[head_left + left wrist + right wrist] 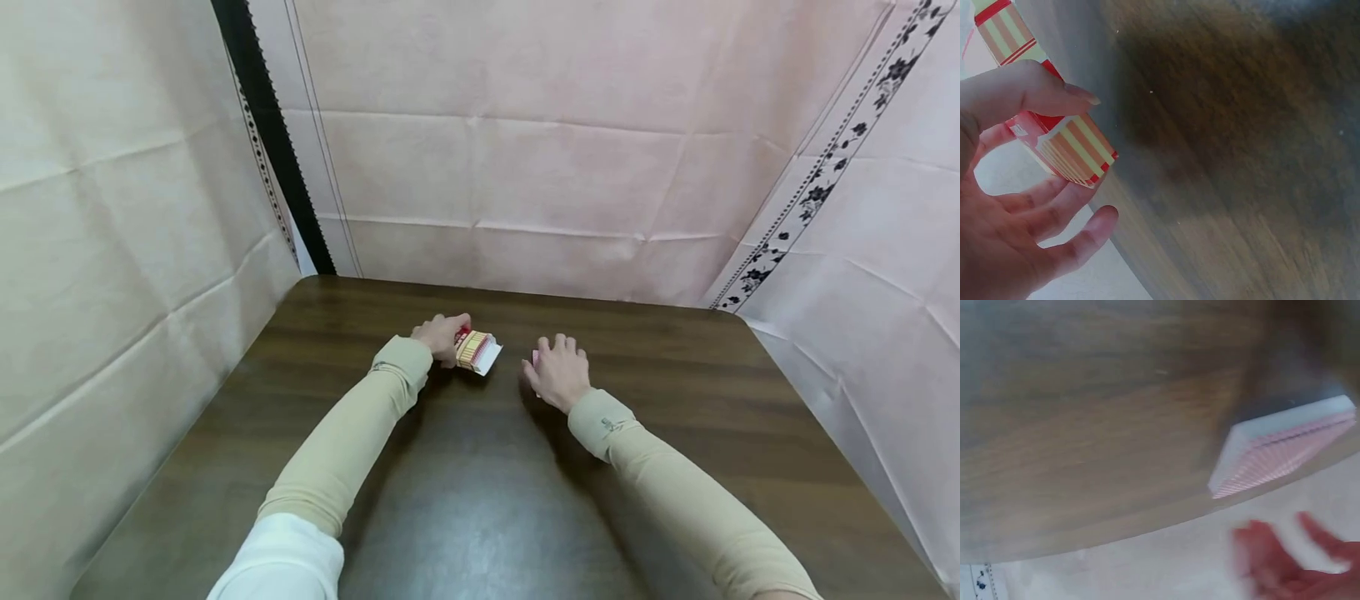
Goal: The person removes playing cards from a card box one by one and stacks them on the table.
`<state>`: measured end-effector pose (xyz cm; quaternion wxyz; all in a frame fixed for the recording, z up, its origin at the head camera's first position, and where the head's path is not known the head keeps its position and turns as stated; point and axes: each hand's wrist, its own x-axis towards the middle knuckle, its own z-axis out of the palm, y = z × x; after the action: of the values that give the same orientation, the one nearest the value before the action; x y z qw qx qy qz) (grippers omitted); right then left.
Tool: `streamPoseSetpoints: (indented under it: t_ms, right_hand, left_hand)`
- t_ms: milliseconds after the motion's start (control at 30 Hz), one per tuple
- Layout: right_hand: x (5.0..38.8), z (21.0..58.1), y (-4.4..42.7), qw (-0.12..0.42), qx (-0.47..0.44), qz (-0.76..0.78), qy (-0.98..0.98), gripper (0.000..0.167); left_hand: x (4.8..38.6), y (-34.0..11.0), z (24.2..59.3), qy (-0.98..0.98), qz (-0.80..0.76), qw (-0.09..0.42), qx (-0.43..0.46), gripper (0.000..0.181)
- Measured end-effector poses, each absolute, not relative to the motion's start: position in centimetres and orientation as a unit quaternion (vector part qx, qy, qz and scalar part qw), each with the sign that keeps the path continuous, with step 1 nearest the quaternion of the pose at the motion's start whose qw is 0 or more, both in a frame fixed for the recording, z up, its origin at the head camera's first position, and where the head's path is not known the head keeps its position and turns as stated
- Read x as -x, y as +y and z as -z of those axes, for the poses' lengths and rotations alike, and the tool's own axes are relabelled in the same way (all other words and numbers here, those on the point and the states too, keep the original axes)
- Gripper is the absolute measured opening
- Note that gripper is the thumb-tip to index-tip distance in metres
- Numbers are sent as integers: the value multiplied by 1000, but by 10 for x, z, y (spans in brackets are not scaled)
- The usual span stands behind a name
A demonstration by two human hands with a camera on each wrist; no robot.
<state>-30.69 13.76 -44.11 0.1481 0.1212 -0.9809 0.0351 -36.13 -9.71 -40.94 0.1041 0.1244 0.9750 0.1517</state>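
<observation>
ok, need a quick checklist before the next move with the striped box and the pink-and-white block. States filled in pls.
1. Left hand gripping the striped box: ok, held between thumb and fingers.
2. White flap open: ok, it sticks out from the box's end on the right-hand side.
3. Box interior empty: cannot tell, no view shows inside.
4. Right hand gripping the pink-and-white block: not ok, it looks clear of the block in the right wrist view.
5. Box and block apart: ok.
</observation>
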Motion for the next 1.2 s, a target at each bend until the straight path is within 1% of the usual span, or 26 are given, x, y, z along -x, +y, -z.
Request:
streamPoseSetpoints:
  t_ms: [67, 100, 200, 333, 467, 533, 567, 700, 1000, 1200]
  right_hand:
    - [307, 436, 136, 179, -192, -62, -963, 39]
    - [307, 434, 134, 186, -227, -71, -953, 36]
    - [308, 430, 124, 181, -314, -92, -927, 38]
    - [305, 436, 103, 124, -353, -78, -924, 47]
    - [304, 441, 89, 44, -335, -45, -940, 54]
    - [305, 442, 85, 21, -320, -42, -946, 56]
    - [305, 442, 85, 20, -313, -44, -948, 56]
    - [305, 440, 88, 41, -303, -59, -950, 54]
    - [305, 431, 92, 115, -326, -114, -931, 48]
    - [305, 430, 93, 121, -310, -96, -938, 46]
  left_hand:
    - [363, -95, 408, 974, -150, 106, -131, 68]
    - [364, -94, 407, 974, -148, 109, -130, 67]
    - [365, -93, 405, 975, -144, 105, -129, 67]
    - [360, -98, 410, 974, -152, 99, -134, 65]
    - [356, -98, 414, 973, -152, 106, -135, 66]
    - [355, -97, 414, 973, -154, 105, -136, 66]
    - [355, -96, 414, 972, -156, 102, -140, 66]
    - [359, -93, 411, 973, -158, 96, -142, 67]
    - [358, -93, 408, 977, -144, 101, -123, 64]
    - [355, -88, 407, 976, -141, 107, -129, 63]
